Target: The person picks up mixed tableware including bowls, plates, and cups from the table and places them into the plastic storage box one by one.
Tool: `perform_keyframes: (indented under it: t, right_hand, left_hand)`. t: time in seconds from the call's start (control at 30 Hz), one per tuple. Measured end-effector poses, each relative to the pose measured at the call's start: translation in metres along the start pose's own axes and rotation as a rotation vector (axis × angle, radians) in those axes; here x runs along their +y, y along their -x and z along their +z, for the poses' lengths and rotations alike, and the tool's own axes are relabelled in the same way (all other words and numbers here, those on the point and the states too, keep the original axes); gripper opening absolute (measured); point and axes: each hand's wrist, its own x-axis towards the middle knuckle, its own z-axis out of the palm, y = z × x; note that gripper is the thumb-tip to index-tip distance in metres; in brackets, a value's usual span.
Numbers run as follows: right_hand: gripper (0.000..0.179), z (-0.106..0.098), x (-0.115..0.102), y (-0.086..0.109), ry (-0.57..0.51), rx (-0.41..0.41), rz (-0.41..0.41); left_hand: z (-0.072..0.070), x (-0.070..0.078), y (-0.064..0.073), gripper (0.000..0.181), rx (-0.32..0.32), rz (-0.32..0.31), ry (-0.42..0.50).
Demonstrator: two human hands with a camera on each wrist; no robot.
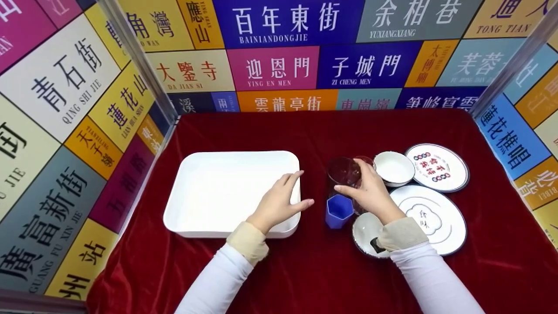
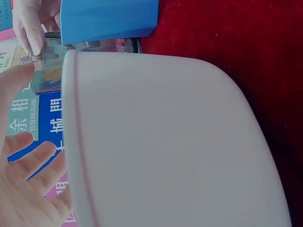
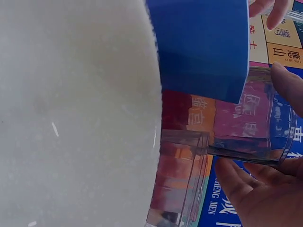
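My right hand [image 1: 370, 192] grips a clear drinking glass [image 1: 340, 172] between thumb and fingers, right of the white tray. In the right wrist view, thumb and fingers lie on opposite sides of the glass [image 3: 246, 123]. A second clear glass [image 3: 182, 175] stands close beside it, partly hidden by my hand in the head view. Just in front is a blue hexagonal cup [image 1: 339, 213]. My left hand [image 1: 279, 200] is over the right rim of the white tray [image 1: 231, 192], fingers spread and holding nothing. Nothing lies in the tray.
At the right, a small white bowl [image 1: 394, 168] sits by a plate with red lettering [image 1: 438, 168]. Nearer are a larger white plate [image 1: 449, 226] and another bowl [image 1: 364, 229], partly covered by my right wrist. Red cloth [image 1: 314, 279] covers the table; printed panels [image 1: 274, 65] enclose it.
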Motion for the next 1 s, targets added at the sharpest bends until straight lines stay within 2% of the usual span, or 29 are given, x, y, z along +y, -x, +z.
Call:
perform_keyframes:
  t: [0.43,0.7,1.0]
  right_hand:
    - [0.103,-0.005,-0.012,0.006,-0.019,-0.001,-0.011]
    - [0.1,-0.007,-0.023,0.007,-0.005,0.034,-0.052]
    - [0.096,-0.006,-0.037,0.006,-0.056,0.062,-0.082]
  left_hand:
    - [0.001,0.006,-0.005,0.083,-0.01,-0.005,0.058]
    - [-0.002,0.011,-0.009,0.083,-0.01,0.003,0.104]
    - [-0.004,0.017,-0.015,0.084,0.025,0.021,0.132]
